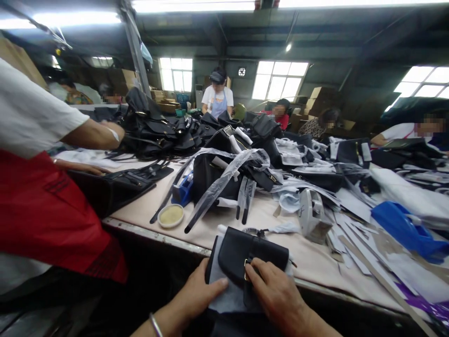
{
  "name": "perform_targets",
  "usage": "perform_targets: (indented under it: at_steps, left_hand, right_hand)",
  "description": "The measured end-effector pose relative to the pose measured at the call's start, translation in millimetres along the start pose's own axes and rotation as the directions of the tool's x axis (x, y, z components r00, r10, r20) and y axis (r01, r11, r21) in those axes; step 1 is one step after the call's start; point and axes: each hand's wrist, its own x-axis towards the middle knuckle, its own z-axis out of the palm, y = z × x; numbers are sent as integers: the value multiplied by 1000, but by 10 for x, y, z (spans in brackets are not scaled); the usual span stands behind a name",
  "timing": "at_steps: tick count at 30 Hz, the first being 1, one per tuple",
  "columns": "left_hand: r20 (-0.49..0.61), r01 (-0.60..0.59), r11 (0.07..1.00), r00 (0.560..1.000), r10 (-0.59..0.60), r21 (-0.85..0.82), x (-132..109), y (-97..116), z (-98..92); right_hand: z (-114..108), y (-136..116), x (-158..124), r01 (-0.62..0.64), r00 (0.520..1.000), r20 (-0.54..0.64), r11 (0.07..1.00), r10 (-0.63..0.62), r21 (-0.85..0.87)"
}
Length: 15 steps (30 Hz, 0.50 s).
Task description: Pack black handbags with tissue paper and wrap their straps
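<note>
A black bag (229,271) with a flap pocket leans at the table's front edge, right before me. Pale wrapping paper (228,299) covers part of its front below the flap. My left hand (201,285) grips the bag's left side, thumb on the front and fingers behind. At the pocket's gold buckle (246,270), my right hand (273,285) has its fingers closed on the black strap. Part of the strap is hidden under those fingers. Behind the bag, a wrapped black bag (203,180) with plastic-covered straps stands on the table.
A round dish of yellowish stuff (170,216), a grey tape dispenser (313,217) and a blue dispenser (407,231) sit on the table (140,217). Paper strips (354,243) lie right. A co-worker in a red apron (52,215) stands close left. Black bags (161,126) are heaped behind.
</note>
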Motion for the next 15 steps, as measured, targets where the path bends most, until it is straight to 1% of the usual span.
perform_targets:
  at_steps: [2, 3, 5, 7, 9, 11, 13, 15]
  left_hand:
    - [81, 2, 992, 997, 8, -124, 16, -35, 28]
    - [109, -6, 987, 994, 23, -158, 19, -43, 38]
    - [135, -37, 980, 989, 64, -193, 14, -33, 53]
    - [144, -53, 975, 986, 85, -216, -4, 13, 68]
    - [151, -29, 967, 986, 69, -252, -38, 85, 96]
    - [149, 15, 956, 988, 31, -292, -81, 167, 138]
    - [148, 73, 939, 989, -24, -336, -119, 240, 185]
    - [157, 142, 913, 984, -87, -382, -136, 281, 227]
  right_hand:
    - [66, -40, 15, 13, 998, -55, 995, -19, -102]
    - [84, -49, 30, 26, 997, -62, 990, -35, -135]
    - [76, -53, 81, 65, 997, -29, 984, -71, -164]
    - [13, -43, 155, 84, 996, 43, 988, -79, -126]
    - [-87, -32, 237, 15, 990, 137, 1000, -14, -7]
    - [-192, -22, 305, -116, 969, 236, 980, 76, 160]
    - [-275, -10, 335, -240, 942, 307, 913, 137, 330]
    - [-322, 11, 313, -315, 929, 331, 826, 167, 468]
